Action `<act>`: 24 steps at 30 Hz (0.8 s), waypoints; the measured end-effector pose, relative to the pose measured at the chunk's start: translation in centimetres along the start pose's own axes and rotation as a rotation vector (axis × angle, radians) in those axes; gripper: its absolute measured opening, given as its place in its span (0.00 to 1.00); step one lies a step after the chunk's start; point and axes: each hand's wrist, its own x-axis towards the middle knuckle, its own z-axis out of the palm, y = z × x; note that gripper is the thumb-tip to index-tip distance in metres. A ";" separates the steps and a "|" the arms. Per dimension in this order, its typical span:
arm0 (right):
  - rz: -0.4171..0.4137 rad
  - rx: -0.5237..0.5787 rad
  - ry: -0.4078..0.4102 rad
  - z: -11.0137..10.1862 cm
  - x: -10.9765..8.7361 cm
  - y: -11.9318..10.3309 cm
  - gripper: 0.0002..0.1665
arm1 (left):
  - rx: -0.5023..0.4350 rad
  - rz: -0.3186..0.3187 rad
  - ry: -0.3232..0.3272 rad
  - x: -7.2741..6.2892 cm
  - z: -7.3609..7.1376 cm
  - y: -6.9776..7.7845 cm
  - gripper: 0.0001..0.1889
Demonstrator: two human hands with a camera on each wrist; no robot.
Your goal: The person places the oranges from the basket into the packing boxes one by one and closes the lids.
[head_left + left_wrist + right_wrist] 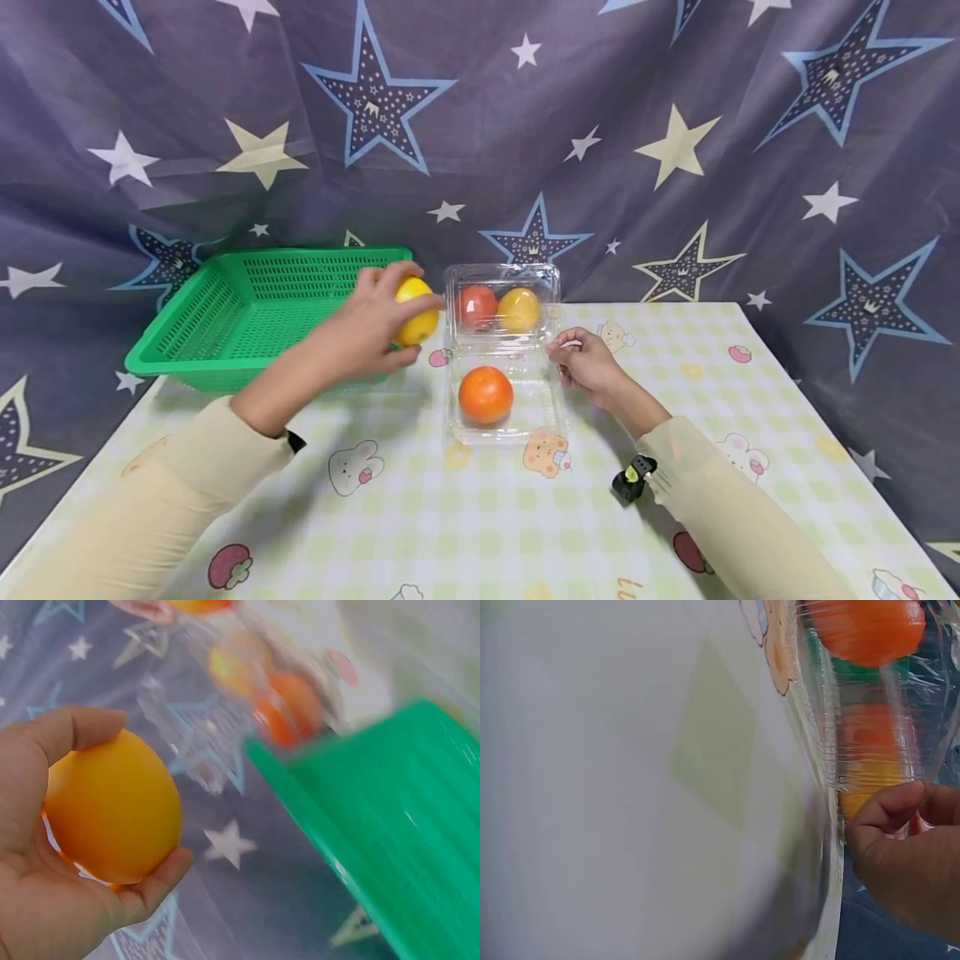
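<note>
My left hand (pixel 367 321) holds a smooth yellow fruit (pixel 417 312) between thumb and fingers, raised beside the green basket's right end; its exact kind is unclear. In the left wrist view, the same fruit (pixel 116 806) looks yellow-orange. An unfolded clear plastic clamshell box (pixel 551 417) lies right of it. Behind clear plastic in its far half are a red fruit (pixel 477 307) and a yellow one (pixel 519 310). A round orange fruit (pixel 486 394) sits in the near half. At the box's right edge, near the fold, my right hand (pixel 588 364) pinches the plastic (pixel 877 769).
A green slotted plastic basket (pixel 258 367) stands at the table's back left. A checked cloth with cartoon prints covers the table (pixel 465 533). Behind it hangs a dark star-patterned curtain (pixel 480 167).
</note>
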 end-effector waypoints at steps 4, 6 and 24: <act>0.005 -0.003 0.011 0.0 0.1 0.0 0.08 | -0.053 0.034 -0.012 0.8 1.4 2.2 0.30; 0.005 -0.001 0.016 0.0 0.1 0.1 0.08 | -0.091 0.051 -0.034 1.3 2.2 3.3 0.30; -0.006 0.006 -0.010 -0.2 0.1 0.3 0.07 | -0.268 0.212 -0.180 4.7 9.1 9.2 0.29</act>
